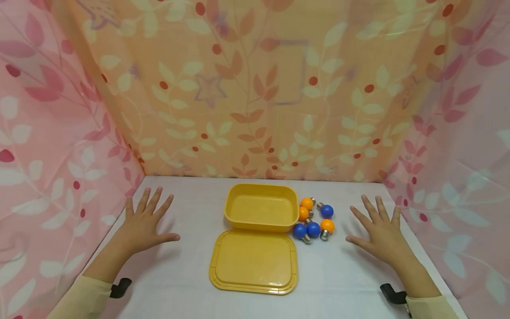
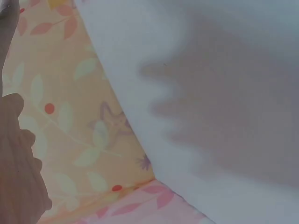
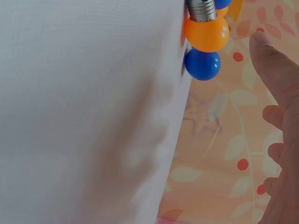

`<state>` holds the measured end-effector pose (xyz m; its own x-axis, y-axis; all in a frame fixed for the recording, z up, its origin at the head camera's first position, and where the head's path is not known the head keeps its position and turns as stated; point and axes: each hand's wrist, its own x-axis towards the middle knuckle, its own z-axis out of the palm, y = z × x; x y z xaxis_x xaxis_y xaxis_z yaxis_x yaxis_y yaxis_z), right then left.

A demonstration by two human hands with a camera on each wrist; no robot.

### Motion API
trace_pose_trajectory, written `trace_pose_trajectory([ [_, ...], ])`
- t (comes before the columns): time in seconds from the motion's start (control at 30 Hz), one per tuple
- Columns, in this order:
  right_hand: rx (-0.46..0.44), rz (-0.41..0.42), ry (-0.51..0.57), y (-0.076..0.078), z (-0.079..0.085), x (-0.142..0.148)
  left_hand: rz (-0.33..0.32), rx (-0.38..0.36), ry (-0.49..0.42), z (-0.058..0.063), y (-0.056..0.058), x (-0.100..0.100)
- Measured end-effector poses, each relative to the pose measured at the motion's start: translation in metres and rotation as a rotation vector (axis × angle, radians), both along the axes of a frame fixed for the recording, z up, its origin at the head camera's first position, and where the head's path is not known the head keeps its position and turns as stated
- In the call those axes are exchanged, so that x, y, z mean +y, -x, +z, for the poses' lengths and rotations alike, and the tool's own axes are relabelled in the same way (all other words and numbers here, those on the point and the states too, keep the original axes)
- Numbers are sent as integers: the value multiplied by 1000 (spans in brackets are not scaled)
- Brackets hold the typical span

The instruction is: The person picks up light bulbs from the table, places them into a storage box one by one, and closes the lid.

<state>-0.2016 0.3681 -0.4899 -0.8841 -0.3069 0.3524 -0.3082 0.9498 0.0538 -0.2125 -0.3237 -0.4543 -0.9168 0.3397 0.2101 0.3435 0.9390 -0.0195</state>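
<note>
My left hand (image 1: 143, 226) hovers over the left of the white table, fingers spread and holding nothing. On the other side my right hand (image 1: 380, 235) is likewise spread, just right of several small light bulbs. Some bulbs are orange, like this orange bulb (image 1: 327, 225); others are blue, like this blue bulb (image 1: 327, 211). All have silver screw bases. Left of them stands a yellow rectangular container (image 1: 262, 225) with nothing inside, and in front of it lies its flat yellow lid (image 1: 253, 261). In the right wrist view an orange bulb (image 3: 207, 35) shows beyond the thumb (image 3: 275, 65).
A white cloth covers the table (image 1: 179, 283). Patterned curtains close it in: an orange leafy one (image 1: 255, 97) at the back, a pink one (image 1: 48, 133) on the left and another pink one (image 1: 458, 133) on the right. Dark wrist mounts (image 1: 121, 288) sit at both sleeves.
</note>
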Motion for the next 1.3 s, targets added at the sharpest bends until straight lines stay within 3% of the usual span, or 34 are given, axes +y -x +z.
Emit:
trace_pose_trajectory([
  [0.27,5,-20,95,-4,-6,-2,4,-76,-79,3,0,14],
  [0.6,27,-15,240,-4,-15,-9,-44,-105,-205,4,12,37],
  [0.93,19,-40,264,-4,-15,-17,-98,-164,-344,5,24,59],
  [1.3,19,-12,332,8,-3,-21,-140,-198,-516,4,40,87],
])
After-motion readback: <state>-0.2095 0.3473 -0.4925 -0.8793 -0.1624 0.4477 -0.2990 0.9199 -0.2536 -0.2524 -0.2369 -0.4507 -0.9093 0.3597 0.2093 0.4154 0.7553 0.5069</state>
